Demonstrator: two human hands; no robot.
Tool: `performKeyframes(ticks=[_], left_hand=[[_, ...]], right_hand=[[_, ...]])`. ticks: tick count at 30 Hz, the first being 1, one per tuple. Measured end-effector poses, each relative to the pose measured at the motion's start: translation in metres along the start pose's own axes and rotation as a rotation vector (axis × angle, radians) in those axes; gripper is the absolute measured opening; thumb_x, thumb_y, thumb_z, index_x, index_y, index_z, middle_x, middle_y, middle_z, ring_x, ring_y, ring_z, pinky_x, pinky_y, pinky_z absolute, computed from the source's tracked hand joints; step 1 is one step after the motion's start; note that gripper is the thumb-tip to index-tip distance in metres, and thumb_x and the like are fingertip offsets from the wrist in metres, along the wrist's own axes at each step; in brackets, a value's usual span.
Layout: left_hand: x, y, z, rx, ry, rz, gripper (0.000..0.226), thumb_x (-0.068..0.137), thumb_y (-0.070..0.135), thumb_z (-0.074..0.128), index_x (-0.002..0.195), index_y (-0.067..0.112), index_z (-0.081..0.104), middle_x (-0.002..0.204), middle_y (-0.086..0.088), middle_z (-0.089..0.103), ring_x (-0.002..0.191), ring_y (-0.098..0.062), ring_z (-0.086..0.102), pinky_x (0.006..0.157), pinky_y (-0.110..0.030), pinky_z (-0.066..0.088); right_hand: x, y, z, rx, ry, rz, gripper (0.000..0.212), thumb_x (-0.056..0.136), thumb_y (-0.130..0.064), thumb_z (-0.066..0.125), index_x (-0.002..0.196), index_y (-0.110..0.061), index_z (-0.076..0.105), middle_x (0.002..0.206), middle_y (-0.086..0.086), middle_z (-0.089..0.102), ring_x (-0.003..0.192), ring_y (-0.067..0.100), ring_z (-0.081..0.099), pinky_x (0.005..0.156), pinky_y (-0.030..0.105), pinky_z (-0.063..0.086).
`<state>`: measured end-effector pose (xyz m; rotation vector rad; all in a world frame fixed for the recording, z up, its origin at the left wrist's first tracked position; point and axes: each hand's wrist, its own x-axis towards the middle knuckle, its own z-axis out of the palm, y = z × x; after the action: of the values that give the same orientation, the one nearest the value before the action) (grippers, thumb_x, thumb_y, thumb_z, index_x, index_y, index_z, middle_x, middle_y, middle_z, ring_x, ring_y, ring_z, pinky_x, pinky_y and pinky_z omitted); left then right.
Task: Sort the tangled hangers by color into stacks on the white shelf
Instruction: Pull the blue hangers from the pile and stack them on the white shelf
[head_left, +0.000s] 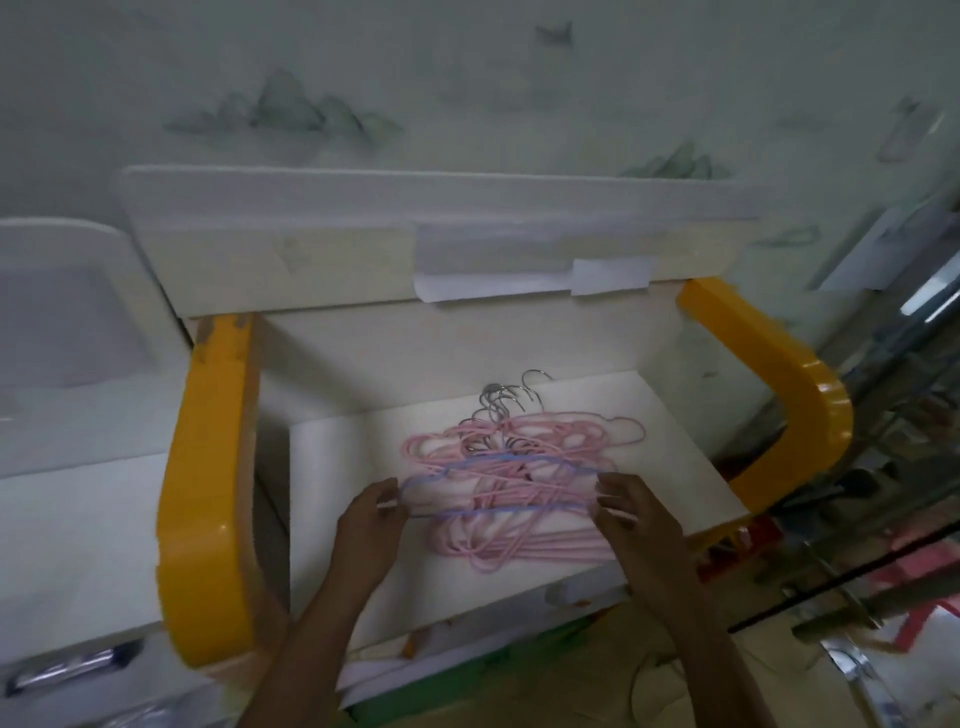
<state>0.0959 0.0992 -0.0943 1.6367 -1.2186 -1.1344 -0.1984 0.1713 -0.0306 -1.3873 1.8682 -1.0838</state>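
A tangled heap of several pink hangers (524, 540) lies on the white shelf (332, 467), their metal hooks (501, 400) pointing to the back. One blue hanger (483, 461) lies on top of the heap. My left hand (371, 525) pinches the blue hanger's left end. My right hand (631, 514) has its fingers curled at the blue hanger's right end, over the pink ones.
Yellow curved side panels (208, 488) (779, 395) frame the shelf left and right. A white upper board (395, 208) with taped paper runs across the back. A white cabinet (67, 519) stands at the left, metal racks (893, 467) at the right.
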Motion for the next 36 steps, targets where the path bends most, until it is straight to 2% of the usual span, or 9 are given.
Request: performKeyframes(ticks=[5, 7, 12, 16, 19, 24, 27, 31, 36], left_hand=[[0.005, 0.005, 0.008, -0.084, 0.099, -0.076, 0.024, 0.091, 0.002, 0.062, 0.115, 0.004, 0.066, 0.098, -0.013, 0.067, 0.074, -0.028, 0.067, 0.083, -0.046, 0.057], [0.005, 0.005, 0.013, -0.083, 0.117, -0.087, 0.016, 0.09, 0.004, 0.065, 0.105, 0.008, 0.069, 0.09, -0.01, 0.068, 0.065, -0.023, 0.068, 0.081, -0.046, 0.058], [0.001, 0.007, 0.023, -0.09, 0.184, -0.114, 0.006, 0.087, 0.006, 0.069, 0.092, 0.004, 0.066, 0.089, -0.013, 0.063, 0.071, -0.026, 0.064, 0.054, -0.024, 0.058], [-0.006, 0.015, 0.021, -0.125, 0.19, -0.122, 0.01, 0.089, 0.002, 0.066, 0.081, 0.008, 0.063, 0.085, -0.015, 0.067, 0.07, -0.03, 0.064, 0.055, -0.032, 0.058], [-0.016, 0.029, 0.022, -0.304, 0.112, -0.189, 0.008, 0.094, -0.002, 0.056, 0.087, 0.0, 0.058, 0.082, -0.022, 0.072, 0.066, -0.034, 0.069, 0.055, -0.035, 0.059], [-0.037, 0.053, 0.02, -0.324, 0.074, -0.138, 0.015, 0.094, -0.007, 0.051, 0.097, -0.005, 0.066, 0.085, -0.026, 0.071, 0.058, -0.025, 0.07, 0.052, -0.03, 0.059], [-0.044, 0.064, 0.016, -0.311, 0.104, -0.093, 0.017, 0.096, -0.006, 0.049, 0.097, -0.002, 0.066, 0.083, -0.022, 0.071, 0.058, -0.026, 0.071, 0.051, -0.029, 0.058], [-0.045, 0.075, 0.016, -0.343, 0.154, -0.037, 0.021, 0.097, -0.006, 0.046, 0.093, 0.0, 0.066, 0.069, -0.005, 0.073, 0.056, -0.023, 0.071, 0.051, -0.026, 0.058], [-0.034, 0.084, 0.024, -0.399, 0.203, 0.006, 0.019, 0.097, -0.005, 0.047, 0.098, -0.001, 0.066, 0.073, -0.009, 0.073, 0.059, -0.025, 0.071, 0.052, -0.026, 0.058]], right_hand=[[0.032, 0.009, -0.01, -0.012, -0.065, -0.037, 0.03, 0.091, -0.015, 0.066, 0.118, -0.026, 0.06, 0.114, -0.018, 0.064, 0.1, -0.01, 0.059, 0.08, 0.008, 0.044], [0.043, 0.014, -0.013, -0.012, -0.081, -0.05, 0.029, 0.091, -0.016, 0.067, 0.118, -0.026, 0.06, 0.114, -0.018, 0.064, 0.1, -0.013, 0.058, 0.079, 0.009, 0.045], [0.063, 0.027, -0.025, 0.0, -0.104, -0.071, 0.029, 0.091, -0.016, 0.066, 0.116, -0.029, 0.061, 0.112, -0.017, 0.066, 0.1, -0.009, 0.06, 0.076, 0.008, 0.048], [0.076, 0.035, -0.033, 0.019, -0.119, -0.1, 0.025, 0.091, -0.017, 0.066, 0.113, -0.029, 0.061, 0.11, -0.017, 0.066, 0.098, -0.009, 0.061, 0.078, 0.011, 0.049], [0.083, 0.04, -0.038, 0.038, -0.142, -0.109, 0.025, 0.091, -0.015, 0.066, 0.113, -0.028, 0.061, 0.111, -0.016, 0.066, 0.099, -0.008, 0.061, 0.073, 0.007, 0.047], [0.092, 0.047, -0.047, 0.065, -0.164, -0.115, 0.026, 0.092, -0.014, 0.065, 0.114, -0.028, 0.061, 0.112, -0.016, 0.066, 0.098, -0.009, 0.061, 0.072, 0.005, 0.047], [0.095, 0.05, -0.055, 0.092, -0.145, -0.116, 0.025, 0.092, -0.014, 0.065, 0.113, -0.027, 0.061, 0.111, -0.017, 0.066, 0.097, -0.011, 0.06, 0.074, 0.007, 0.045], [0.099, 0.056, -0.066, 0.111, -0.115, -0.11, 0.024, 0.092, -0.012, 0.064, 0.112, -0.025, 0.062, 0.108, -0.015, 0.067, 0.097, -0.012, 0.059, 0.075, 0.011, 0.044], [0.109, 0.065, -0.075, 0.127, -0.06, -0.087, 0.024, 0.091, -0.012, 0.065, 0.109, -0.027, 0.063, 0.106, -0.016, 0.068, 0.098, -0.008, 0.061, 0.079, 0.02, 0.047]])
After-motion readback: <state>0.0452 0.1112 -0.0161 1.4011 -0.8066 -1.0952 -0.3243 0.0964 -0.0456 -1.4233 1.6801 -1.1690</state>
